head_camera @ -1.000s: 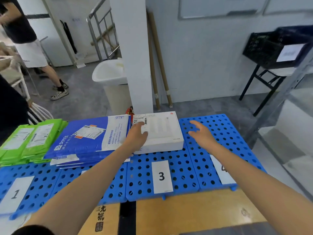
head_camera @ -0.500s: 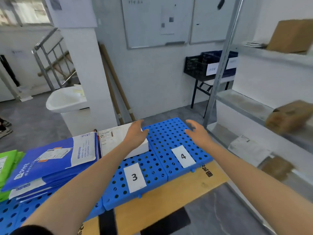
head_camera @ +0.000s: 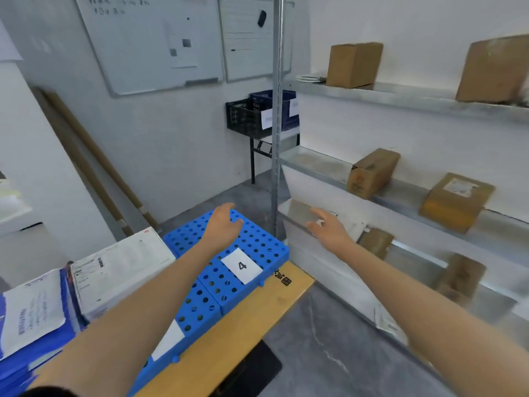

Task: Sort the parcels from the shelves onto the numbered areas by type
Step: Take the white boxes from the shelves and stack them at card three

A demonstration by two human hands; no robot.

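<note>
My left hand point(head_camera: 222, 224) hovers open and empty above the blue perforated pallet point(head_camera: 257, 242) labelled 4 point(head_camera: 242, 265). My right hand point(head_camera: 327, 228) reaches open toward the lowest shelf point(head_camera: 303, 222), holding nothing, its fingers over a flat white parcel point(head_camera: 353, 226). A white box point(head_camera: 120, 267) lies on the area to the left, beside a stack of blue envelopes point(head_camera: 34, 319). Brown cardboard parcels sit on the metal shelves: one point(head_camera: 372, 173) and another point(head_camera: 455, 202) on the middle level, two point(head_camera: 353, 64) point(head_camera: 492, 70) on top, and smaller ones point(head_camera: 375, 243) point(head_camera: 461, 279) low down.
A metal shelf post point(head_camera: 277, 110) rises between the pallet and the shelves. Black and blue crates point(head_camera: 257, 116) stand on a small table by the back wall. Whiteboards point(head_camera: 148, 41) hang on the wall; cardboard tubes point(head_camera: 94, 164) lean against it. A wooden board point(head_camera: 243, 319) underlies the pallets.
The view has swung right from the pallets toward the shelves. My left hand has left the white box and now hangs over area 4; my right hand has moved to the lowest shelf.
</note>
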